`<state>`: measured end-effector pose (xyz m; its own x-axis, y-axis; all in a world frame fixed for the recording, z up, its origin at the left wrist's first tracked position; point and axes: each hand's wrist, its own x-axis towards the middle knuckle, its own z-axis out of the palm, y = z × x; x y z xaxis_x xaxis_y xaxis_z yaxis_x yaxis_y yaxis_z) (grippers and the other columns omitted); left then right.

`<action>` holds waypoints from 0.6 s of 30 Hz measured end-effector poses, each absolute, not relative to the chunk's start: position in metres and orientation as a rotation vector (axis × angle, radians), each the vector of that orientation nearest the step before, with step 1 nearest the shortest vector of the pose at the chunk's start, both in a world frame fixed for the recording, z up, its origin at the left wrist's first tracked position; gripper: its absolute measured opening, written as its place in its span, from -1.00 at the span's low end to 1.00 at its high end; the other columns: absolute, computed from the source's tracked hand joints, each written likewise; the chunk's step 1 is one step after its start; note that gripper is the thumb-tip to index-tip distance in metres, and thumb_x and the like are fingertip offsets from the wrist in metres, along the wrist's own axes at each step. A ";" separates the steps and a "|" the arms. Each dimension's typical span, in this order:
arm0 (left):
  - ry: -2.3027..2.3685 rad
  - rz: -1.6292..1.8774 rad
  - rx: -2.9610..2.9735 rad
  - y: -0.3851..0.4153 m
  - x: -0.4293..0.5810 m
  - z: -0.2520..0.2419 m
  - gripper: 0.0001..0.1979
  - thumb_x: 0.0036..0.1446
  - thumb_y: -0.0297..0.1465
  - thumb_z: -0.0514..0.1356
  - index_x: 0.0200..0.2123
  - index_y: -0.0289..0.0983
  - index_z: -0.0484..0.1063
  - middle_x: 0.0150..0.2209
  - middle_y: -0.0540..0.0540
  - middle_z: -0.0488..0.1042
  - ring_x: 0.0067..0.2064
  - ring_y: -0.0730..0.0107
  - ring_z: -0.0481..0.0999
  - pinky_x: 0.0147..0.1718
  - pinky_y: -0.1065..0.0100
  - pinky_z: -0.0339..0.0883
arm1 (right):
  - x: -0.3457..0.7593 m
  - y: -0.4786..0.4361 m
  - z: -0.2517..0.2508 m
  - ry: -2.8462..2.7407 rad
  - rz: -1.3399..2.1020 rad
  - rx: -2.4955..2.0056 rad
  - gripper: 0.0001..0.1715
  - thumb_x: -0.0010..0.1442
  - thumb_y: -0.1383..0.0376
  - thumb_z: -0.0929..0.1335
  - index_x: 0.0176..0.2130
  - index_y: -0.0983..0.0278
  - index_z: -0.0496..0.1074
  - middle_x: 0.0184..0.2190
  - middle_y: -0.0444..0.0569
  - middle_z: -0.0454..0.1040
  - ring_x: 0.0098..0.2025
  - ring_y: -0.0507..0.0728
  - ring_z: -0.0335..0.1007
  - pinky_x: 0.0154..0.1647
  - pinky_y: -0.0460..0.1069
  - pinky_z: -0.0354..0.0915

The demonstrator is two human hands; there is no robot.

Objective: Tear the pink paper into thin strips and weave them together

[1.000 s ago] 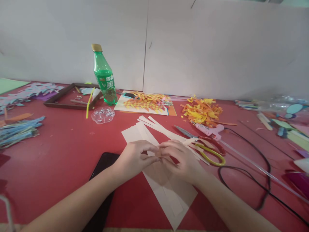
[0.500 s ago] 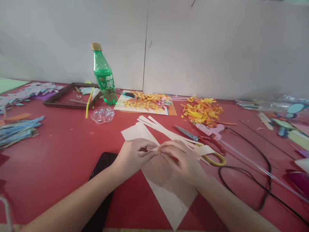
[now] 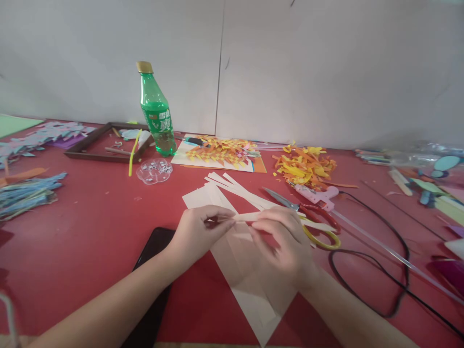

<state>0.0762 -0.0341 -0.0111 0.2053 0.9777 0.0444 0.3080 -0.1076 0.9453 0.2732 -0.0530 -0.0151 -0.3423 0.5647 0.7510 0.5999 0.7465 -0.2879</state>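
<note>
A narrow cream paper strip (image 3: 247,217) runs between my hands, above a larger cream paper sheet (image 3: 250,285) on the red table. My left hand (image 3: 201,232) is closed, pinching the strip's left end between thumb and fingers. Farther right, my right hand (image 3: 284,237) has its fingers curled round the same strip, whose tail sticks out past the knuckles. Loose cut strips (image 3: 235,188) lie just behind the hands. Scissors (image 3: 282,199) with red and yellow handles rest at the right hand's far side, partly covered by the strip.
A pink glue gun (image 3: 315,194) with a black cord lies right. A dark phone (image 3: 155,246) is under my left forearm. Behind stand a green bottle (image 3: 157,116), a clear bead tray (image 3: 155,171), a brown frame (image 3: 83,155) and orange-yellow paper scraps (image 3: 304,166).
My right hand has slid slightly right along the strip, away from the left hand, so a length of strip now shows between them. The left hand has hardly moved.
</note>
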 end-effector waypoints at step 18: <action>0.961 0.989 1.483 -0.043 0.081 -0.005 -0.92 0.04 -0.41 0.29 -0.37 -0.27 0.57 -0.37 -0.06 0.62 -0.33 0.40 0.58 -0.34 0.48 0.43 | 0.263 -0.053 -0.023 -1.453 1.274 -1.042 -0.84 0.13 0.25 0.41 -0.44 0.28 0.49 -0.65 -0.18 0.34 -0.62 -0.03 0.24 -0.62 -0.12 0.23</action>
